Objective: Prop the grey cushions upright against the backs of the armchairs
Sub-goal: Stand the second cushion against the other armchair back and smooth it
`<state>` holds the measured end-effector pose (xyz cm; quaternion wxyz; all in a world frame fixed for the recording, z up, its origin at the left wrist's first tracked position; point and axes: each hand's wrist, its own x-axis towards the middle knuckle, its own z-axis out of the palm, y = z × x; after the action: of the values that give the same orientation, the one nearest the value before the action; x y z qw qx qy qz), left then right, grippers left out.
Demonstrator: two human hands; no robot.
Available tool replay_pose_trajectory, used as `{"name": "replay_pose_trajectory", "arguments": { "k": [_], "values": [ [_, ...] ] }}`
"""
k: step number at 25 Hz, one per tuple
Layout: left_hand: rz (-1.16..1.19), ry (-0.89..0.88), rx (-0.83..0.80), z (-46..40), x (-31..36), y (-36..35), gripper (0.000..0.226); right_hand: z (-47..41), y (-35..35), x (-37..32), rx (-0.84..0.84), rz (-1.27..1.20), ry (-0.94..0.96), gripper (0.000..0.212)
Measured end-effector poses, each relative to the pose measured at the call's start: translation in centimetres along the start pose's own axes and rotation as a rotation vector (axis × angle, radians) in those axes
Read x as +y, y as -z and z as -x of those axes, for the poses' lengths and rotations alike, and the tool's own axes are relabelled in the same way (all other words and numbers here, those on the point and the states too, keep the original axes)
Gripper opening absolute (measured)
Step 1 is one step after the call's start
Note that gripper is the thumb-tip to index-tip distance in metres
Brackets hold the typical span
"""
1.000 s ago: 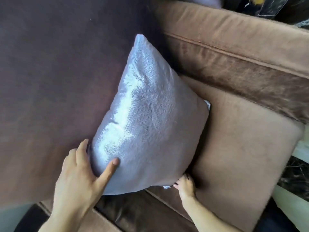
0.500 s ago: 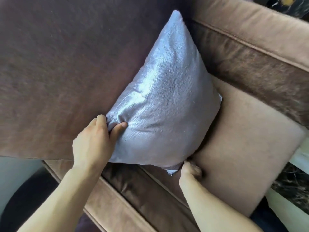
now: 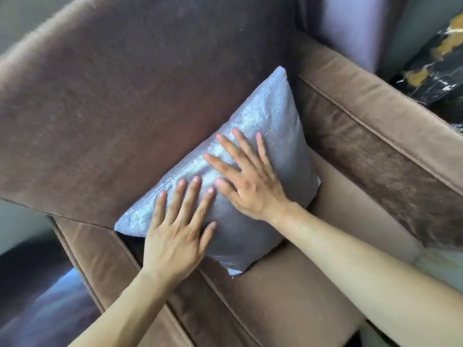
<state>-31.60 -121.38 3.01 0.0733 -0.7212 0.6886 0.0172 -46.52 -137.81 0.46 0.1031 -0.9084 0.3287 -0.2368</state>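
A shiny grey cushion [image 3: 280, 136] stands on the brown armchair's seat [image 3: 295, 294], leaning against the dark brown backrest [image 3: 125, 116]. My left hand [image 3: 175, 231] lies flat on the cushion's lower left part, fingers spread. My right hand [image 3: 248, 179] presses flat on the cushion's middle, fingers spread too. Neither hand grips the fabric. The cushion's bottom corner touches the seat near the left armrest.
The armchair's left armrest [image 3: 105, 266] runs along the lower left, the right armrest [image 3: 390, 113] along the upper right. Another grey shape [image 3: 350, 23] shows behind the chair at the top. A dark marbled surface [image 3: 436, 63] sits at the far right.
Both hands let go of the cushion's edges and now lie flat on its face. The cushion has settled lower against the backrest, and the view has pulled back.
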Motion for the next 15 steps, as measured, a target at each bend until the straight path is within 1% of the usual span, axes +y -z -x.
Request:
{"name": "replay_pose_trajectory", "arguments": {
  "k": [1, 2, 3, 4, 5, 6, 7, 8, 9, 10, 11, 12, 13, 14, 15],
  "values": [
    [-0.012, 0.057, -0.020, 1.0, -1.8, -0.5, 0.070, -0.5, 0.0, 2.9, -0.044, 0.084, 0.035, 0.050],
    [-0.010, 0.127, -0.040, 2.0, -3.7, -0.5, 0.073, -1.3, 0.4, 6.1, -0.041, 0.137, -0.099, 0.051],
    [0.009, 0.192, -0.043, 3.0, -5.2, -0.4, 0.076, -2.4, 1.2, 8.8, 0.008, 0.109, -0.349, 0.052],
    [0.042, 0.248, -0.025, 3.5, -6.0, 0.0, 0.079, -3.6, 1.9, 10.1, 0.067, 0.071, -0.540, 0.053],
    [0.073, 0.276, 0.020, 3.3, -5.8, 0.5, 0.080, -4.6, 2.5, 9.7, 0.095, 0.047, -0.573, 0.053],
    [0.097, 0.270, 0.065, 2.5, -4.5, 1.1, 0.080, -5.2, 2.3, 8.0, 0.086, 0.089, -0.403, 0.052],
    [0.116, 0.236, 0.106, 1.3, -2.7, 1.5, 0.079, -5.2, 1.5, 5.8, 0.029, 0.114, -0.094, 0.050],
    [0.129, 0.198, 0.123, -0.1, -0.9, 1.7, 0.079, -4.5, 0.8, 3.7, -0.069, 0.118, 0.221, 0.049],
    [0.134, 0.179, 0.122, -1.3, 0.5, 1.8, 0.078, -3.7, 0.5, 2.8, -0.168, 0.135, 0.417, 0.049],
    [0.115, 0.180, 0.084, -2.0, 0.7, 1.7, 0.077, -3.7, 0.7, 3.7, -0.229, 0.203, 0.478, 0.050],
    [0.077, 0.206, 0.038, -1.9, 0.1, 1.3, 0.077, -4.2, 1.1, 5.7, -0.212, 0.272, 0.395, 0.051],
    [0.053, 0.263, -0.017, -1.2, -1.2, 0.9, 0.077, -4.9, 1.7, 8.0, -0.163, 0.293, 0.190, 0.050],
    [0.044, 0.330, -0.048, 0.1, -2.5, 0.4, 0.078, -5.9, 2.6, 10.3, -0.162, 0.257, -0.066, 0.049],
    [0.048, 0.392, -0.061, 1.4, -3.5, 0.2, 0.079, -6.7, 3.6, 11.9, -0.171, 0.153, -0.300, 0.048],
    [0.060, 0.437, -0.050, 2.4, -4.0, 0.2, 0.078, -7.2, 4.2, 13.0, -0.211, 0.006, -0.461, 0.047]
  ]
}}
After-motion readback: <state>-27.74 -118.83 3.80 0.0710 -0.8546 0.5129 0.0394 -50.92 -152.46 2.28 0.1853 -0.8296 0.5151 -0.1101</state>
